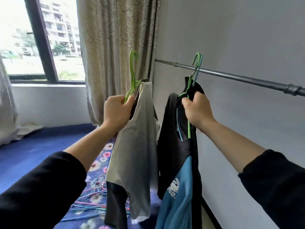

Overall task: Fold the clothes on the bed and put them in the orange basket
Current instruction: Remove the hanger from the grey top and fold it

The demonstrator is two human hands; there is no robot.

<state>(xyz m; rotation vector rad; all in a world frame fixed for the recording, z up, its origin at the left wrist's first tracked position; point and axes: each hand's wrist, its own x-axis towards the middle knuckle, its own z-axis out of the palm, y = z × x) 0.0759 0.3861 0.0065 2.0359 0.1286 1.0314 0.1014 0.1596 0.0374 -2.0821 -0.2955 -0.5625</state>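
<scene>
Hands lift two hangered garments above a bed [33,154] in a curtained room. The left hand [115,111] is clenched round the lower neck of a green hanger [132,75], whose hook stands at 12 o'clock from the fist. A grey top [138,146] drapes from it toward 5 o'clock, touching the knuckles. The right hand [197,109] grips a pair of hangers [196,66], green and blue, together with the collar of a black-and-blue top [178,162], which falls from the fist toward 6 o'clock. Their hooks cross a grey rail [239,78] at 12 o'clock of that hand; whether they hang on it cannot be told. Both garments hang well above the floral sheet, where loose hangers [92,195] lie at 7 o'clock of the grey top. The orange basket is out of view. By the look of it, clothes are being gathered for folding. Each is best lowered flat onto bare sheet clear of the hanger pile, then slid off its hanger by the shoulders, not tugged through the neck.
</scene>
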